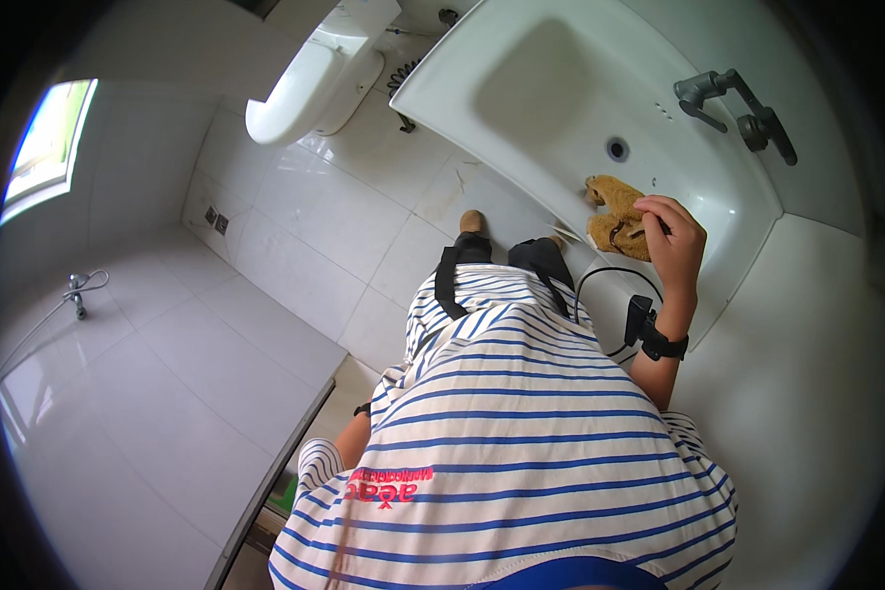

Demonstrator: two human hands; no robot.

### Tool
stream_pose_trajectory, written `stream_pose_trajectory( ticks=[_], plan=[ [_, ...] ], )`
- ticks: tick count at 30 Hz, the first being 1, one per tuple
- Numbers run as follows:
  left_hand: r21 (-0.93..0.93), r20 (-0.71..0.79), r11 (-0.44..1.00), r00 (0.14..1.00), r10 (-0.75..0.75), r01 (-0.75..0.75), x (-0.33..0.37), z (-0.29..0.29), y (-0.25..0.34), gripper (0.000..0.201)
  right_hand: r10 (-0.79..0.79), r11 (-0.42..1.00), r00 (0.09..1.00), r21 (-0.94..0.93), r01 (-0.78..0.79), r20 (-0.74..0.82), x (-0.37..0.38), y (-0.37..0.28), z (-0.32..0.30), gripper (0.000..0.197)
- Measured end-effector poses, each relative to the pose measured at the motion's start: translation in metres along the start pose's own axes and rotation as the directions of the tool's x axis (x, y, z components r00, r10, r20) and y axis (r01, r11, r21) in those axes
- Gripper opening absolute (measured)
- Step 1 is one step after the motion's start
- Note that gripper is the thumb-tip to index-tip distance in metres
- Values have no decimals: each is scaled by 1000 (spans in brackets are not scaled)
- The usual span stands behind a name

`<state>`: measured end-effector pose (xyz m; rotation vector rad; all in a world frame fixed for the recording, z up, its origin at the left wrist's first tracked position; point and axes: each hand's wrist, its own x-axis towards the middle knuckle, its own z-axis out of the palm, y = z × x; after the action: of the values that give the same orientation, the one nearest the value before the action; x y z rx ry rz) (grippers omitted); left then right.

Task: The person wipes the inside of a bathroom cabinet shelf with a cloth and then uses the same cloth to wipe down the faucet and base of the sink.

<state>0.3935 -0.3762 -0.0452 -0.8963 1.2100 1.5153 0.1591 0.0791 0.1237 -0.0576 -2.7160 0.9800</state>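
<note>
Along the near side of the white bathtub [551,88] lies a fuzzy tan cloth [617,200], probably light, soft and floppy; bunched folds should grip best. The right hand [677,244] curls beside it, pinch unclear; the left hand is hidden.

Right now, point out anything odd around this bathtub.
A fuzzy brown item, plush or cloth, sits bunched at the near side of the bathtub, by the right hand: odd beside a drain. Thin brownish streaks mark the pale floor; crack or dirt, I can't tell.
</note>
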Motion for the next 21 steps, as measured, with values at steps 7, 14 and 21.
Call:
stream_pose_trajectory(
  ticks=[7, 14, 21],
  plan=[
    [-51, -73, 999, 997, 0, -4, -5, -1, -37, 45, 5, 1000, 997, 8, -6, 71, 5, -9, 5, 10],
    [-97, -106, 995, 994, -14, 4, -17, 3, -66, 44, -65, 998, 991, -18, 68, 120, 14, -29, 9, 9],
    [-141, -126, 990, 992, -28, 10, -29, 7, -87, 43, -128, 991, 977, -24, 134, 171, 23, -44, 11, 9]
  ],
)
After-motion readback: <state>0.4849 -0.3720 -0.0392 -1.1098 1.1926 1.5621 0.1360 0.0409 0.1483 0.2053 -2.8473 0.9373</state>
